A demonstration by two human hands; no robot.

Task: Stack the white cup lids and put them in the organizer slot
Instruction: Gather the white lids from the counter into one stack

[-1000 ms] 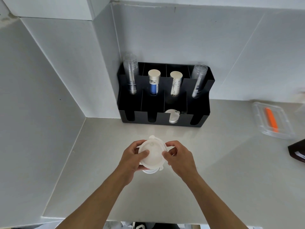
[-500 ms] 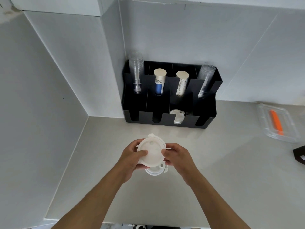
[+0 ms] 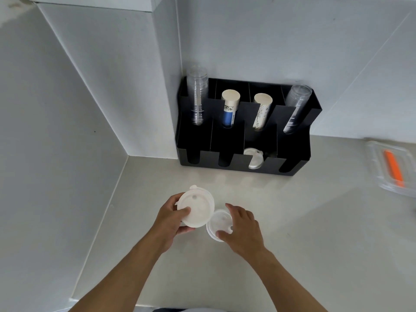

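My left hand (image 3: 170,224) grips a stack of white cup lids (image 3: 197,207), held tilted above the counter. Another white lid (image 3: 219,224) lies on the counter just to its right. My right hand (image 3: 243,228) rests over that lid, thumb and fingers spread on its rim. The black organizer (image 3: 234,143) stands at the back against the wall. Its third front slot holds white lids (image 3: 254,158) standing on edge.
The organizer's rear slots hold clear plastic cups (image 3: 198,95), (image 3: 297,106) and paper cups (image 3: 229,106), (image 3: 262,109). A clear container with an orange item (image 3: 394,167) sits at the right. White walls close the left side and the back.
My hands have come apart: the left one carried the lid stack leftward, and the right one dropped onto the lid lying on the counter. The view shifted nearer and rightward.
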